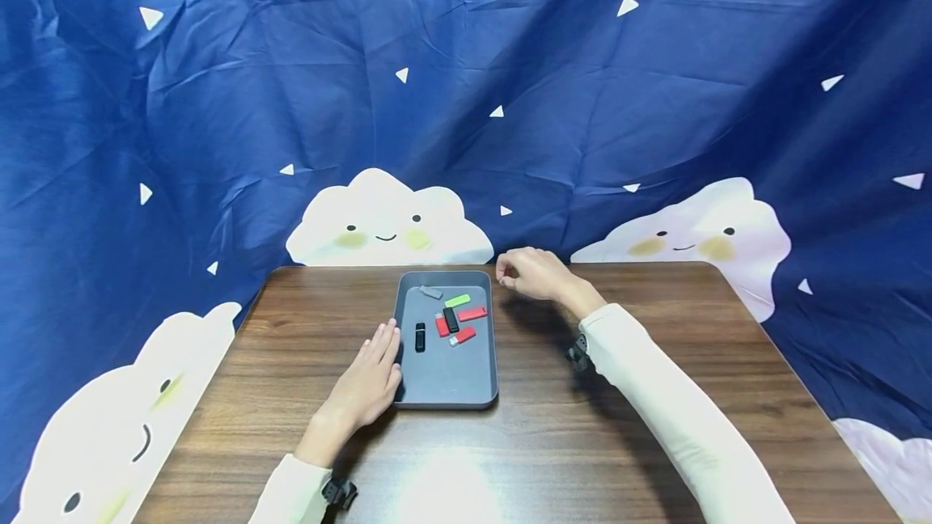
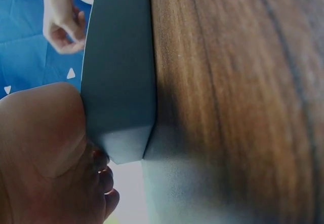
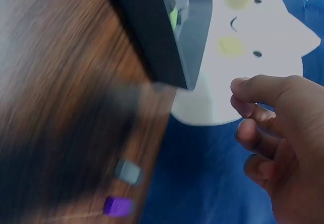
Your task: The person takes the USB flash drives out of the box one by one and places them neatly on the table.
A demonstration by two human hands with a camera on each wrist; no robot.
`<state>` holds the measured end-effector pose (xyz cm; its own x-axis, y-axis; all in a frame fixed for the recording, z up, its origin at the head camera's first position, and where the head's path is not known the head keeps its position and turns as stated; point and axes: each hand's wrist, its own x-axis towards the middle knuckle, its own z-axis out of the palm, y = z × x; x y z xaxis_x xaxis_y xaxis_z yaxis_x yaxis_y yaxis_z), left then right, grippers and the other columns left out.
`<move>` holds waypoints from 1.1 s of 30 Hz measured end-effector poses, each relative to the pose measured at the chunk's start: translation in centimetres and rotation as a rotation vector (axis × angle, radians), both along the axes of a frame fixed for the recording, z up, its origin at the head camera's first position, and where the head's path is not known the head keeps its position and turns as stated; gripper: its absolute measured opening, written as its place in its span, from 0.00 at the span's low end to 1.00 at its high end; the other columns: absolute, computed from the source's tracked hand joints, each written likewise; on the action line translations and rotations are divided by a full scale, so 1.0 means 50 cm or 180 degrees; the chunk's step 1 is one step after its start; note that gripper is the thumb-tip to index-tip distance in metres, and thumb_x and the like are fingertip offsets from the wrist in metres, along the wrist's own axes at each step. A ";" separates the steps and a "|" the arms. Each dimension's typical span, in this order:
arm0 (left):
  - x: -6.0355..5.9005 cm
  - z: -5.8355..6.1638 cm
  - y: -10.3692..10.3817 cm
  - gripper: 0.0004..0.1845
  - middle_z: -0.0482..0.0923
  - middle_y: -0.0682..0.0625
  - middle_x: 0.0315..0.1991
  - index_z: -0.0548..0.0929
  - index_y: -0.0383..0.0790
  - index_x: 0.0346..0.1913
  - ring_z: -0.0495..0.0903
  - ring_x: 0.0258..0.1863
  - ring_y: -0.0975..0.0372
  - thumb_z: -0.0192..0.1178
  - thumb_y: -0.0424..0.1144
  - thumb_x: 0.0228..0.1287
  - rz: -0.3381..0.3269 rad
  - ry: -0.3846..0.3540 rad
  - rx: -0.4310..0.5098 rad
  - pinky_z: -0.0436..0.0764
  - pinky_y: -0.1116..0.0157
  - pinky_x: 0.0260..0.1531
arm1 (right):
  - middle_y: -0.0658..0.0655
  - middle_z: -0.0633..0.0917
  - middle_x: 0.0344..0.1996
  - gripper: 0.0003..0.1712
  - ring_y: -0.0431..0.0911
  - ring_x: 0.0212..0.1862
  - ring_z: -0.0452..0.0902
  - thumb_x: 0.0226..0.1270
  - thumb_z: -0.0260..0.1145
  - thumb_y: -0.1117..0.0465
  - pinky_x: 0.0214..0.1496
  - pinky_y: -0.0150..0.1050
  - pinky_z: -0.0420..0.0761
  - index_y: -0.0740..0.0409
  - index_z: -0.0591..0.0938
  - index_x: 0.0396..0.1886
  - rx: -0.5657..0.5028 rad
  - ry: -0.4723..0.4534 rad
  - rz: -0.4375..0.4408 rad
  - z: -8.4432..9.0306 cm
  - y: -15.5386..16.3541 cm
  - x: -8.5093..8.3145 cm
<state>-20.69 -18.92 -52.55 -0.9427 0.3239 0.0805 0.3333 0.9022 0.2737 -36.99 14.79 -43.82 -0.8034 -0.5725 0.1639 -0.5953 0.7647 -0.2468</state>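
A grey tray [image 1: 446, 382] holds several USB sticks: a black one [image 1: 420, 337] lies apart on the left, while a green one [image 1: 457, 300], a grey one [image 1: 432, 292], another black one [image 1: 451, 319] and red ones [image 1: 473, 313] lie closer together. My left hand [image 1: 367, 378] rests with straight fingers along the tray's left rim. Just beyond the tray's far right corner, my right hand [image 1: 537, 273] hovers with loosely bent fingers. In the right wrist view nothing shows between thumb and fingers of the right hand [image 3: 283, 127].
Near the table edge in the right wrist view lie a small grey piece [image 3: 128, 172] and a purple piece [image 3: 117, 206], kind unclear; the head view does not show them. Behind the wooden table [image 1: 320, 297] hangs a blue cloth [image 1: 451, 39] with clouds.
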 end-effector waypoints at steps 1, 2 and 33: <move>0.000 -0.001 0.000 0.33 0.49 0.35 0.87 0.56 0.25 0.83 0.50 0.87 0.43 0.46 0.39 0.83 0.0003 0.0001 -0.0006 0.57 0.43 0.85 | 0.46 0.89 0.38 0.02 0.47 0.42 0.85 0.73 0.71 0.56 0.45 0.50 0.86 0.45 0.87 0.37 -0.0005 -0.0002 0.0030 0.003 -0.009 0.002; -0.001 -0.003 0.001 0.33 0.49 0.35 0.87 0.56 0.25 0.83 0.51 0.87 0.43 0.47 0.38 0.83 0.0001 0.0014 0.0000 0.58 0.43 0.85 | 0.46 0.89 0.38 0.02 0.46 0.41 0.84 0.73 0.71 0.56 0.44 0.49 0.85 0.46 0.87 0.38 -0.0006 -0.0001 0.0061 0.006 -0.017 0.003; -0.005 -0.004 0.001 0.34 0.48 0.36 0.87 0.55 0.26 0.83 0.51 0.87 0.44 0.46 0.39 0.83 0.0010 0.0000 -0.0020 0.57 0.44 0.85 | 0.47 0.87 0.34 0.06 0.42 0.38 0.78 0.72 0.70 0.63 0.45 0.39 0.81 0.49 0.88 0.34 0.0330 -0.0454 0.0436 -0.012 -0.224 -0.010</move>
